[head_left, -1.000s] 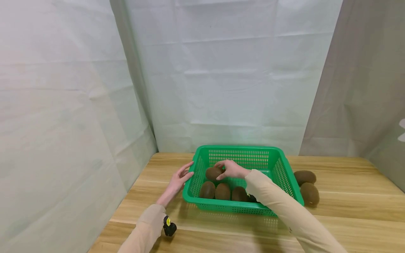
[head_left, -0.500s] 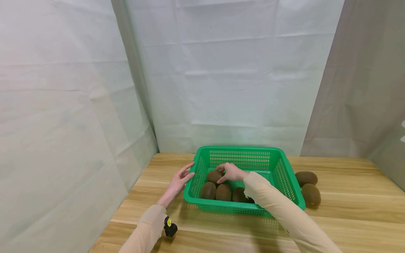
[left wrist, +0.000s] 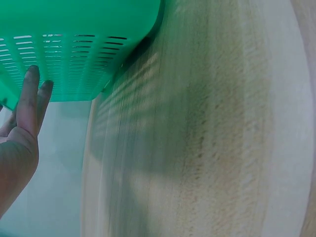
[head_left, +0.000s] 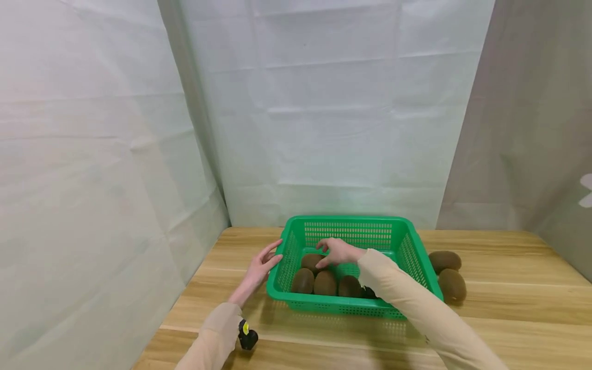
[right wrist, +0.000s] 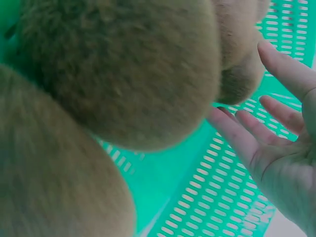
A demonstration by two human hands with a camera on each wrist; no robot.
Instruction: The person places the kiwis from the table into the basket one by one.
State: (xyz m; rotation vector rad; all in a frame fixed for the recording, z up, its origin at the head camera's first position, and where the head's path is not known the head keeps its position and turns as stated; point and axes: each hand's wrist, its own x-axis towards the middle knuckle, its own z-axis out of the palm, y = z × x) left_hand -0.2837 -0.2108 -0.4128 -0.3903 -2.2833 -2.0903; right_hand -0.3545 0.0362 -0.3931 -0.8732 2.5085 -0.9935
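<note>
A green perforated plastic basket (head_left: 347, 219) stands on the wooden table. Inside it, a brown fuzzy kiwi (head_left: 310, 261) lies at the left, behind a front row of several kiwis (head_left: 326, 283). My right hand (head_left: 341, 252) reaches into the basket beside that rear kiwi, thumb and fingers spread around its right side. In the right wrist view, the fingers (right wrist: 236, 132) are parted, with nothing gripped between them. My left hand (head_left: 257, 269) rests its extended fingers against the basket's left side. My right sleeve partly hides the right end of the front row.
Two more kiwis, one behind (head_left: 445, 261) and one in front (head_left: 452, 285), lie on the table (head_left: 504, 298) just right of the basket. Pale cloth sheets (head_left: 333, 128) hang behind the table and along its left. A black camera (head_left: 248, 337) sits at my left wrist.
My right hand has lowered the kiwi to the basket's bottom behind the front row and loosened its fingers from it. The left hand has stayed at the basket's side.
</note>
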